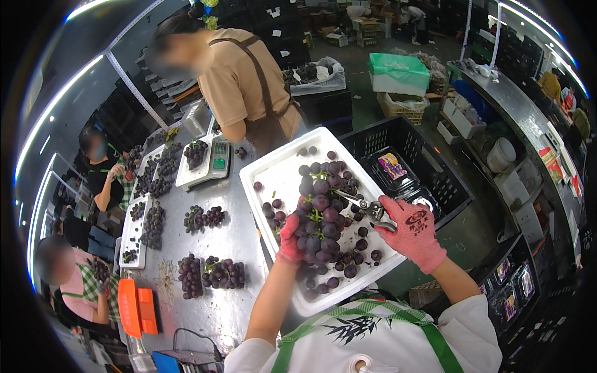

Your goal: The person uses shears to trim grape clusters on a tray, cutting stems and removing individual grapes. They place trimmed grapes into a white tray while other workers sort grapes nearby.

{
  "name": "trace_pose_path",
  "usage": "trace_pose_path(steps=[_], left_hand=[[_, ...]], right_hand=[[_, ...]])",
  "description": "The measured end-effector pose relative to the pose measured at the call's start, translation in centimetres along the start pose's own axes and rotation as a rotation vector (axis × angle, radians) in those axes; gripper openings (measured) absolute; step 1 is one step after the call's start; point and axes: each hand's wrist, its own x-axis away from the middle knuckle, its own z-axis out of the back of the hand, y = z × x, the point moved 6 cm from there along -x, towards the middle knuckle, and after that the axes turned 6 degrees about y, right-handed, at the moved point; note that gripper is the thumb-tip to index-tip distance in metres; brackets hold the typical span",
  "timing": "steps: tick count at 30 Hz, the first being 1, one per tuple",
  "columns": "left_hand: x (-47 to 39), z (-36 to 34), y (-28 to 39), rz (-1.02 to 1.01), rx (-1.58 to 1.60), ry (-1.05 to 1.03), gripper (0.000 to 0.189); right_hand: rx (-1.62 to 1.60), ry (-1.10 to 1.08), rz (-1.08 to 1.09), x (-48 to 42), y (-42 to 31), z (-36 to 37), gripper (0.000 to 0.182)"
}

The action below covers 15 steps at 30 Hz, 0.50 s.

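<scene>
My left hand [290, 242], in a pink-red knit glove, holds a bunch of dark purple grapes [321, 212] over a white foam tray [261, 186]. Part of that hand is hidden behind the bunch. My right hand [413, 231], in a matching glove with a dark print, holds small pruning snips [373, 210]. Their narrow blades reach into the upper right side of the bunch, among the stems. Loose grapes [361, 244] lie in the tray around and under the bunch.
Left of the tray, a metal table [224, 317] carries grape bunches [190, 275], a digital scale [219, 161] and an orange plastic holder [135, 307]. A black crate [447, 186] with clear packs stands behind the tray. A co-worker in a brown apron [261, 70] stands at the far side; others work at left.
</scene>
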Motion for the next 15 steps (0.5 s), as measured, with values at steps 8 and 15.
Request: trace_pose_path(steps=[8, 15], left_hand=[[0.08, -0.96, 0.11, 0.002, -0.097, -0.077, 0.068], [0.16, -0.34, 0.17, -0.051, -0.116, -0.001, 0.071]], right_hand=[[0.095, 0.036, 0.044, -0.19, -0.34, 0.26, 0.052], [0.101, 0.064, 0.059, -0.27, -0.42, 0.00, 0.052]])
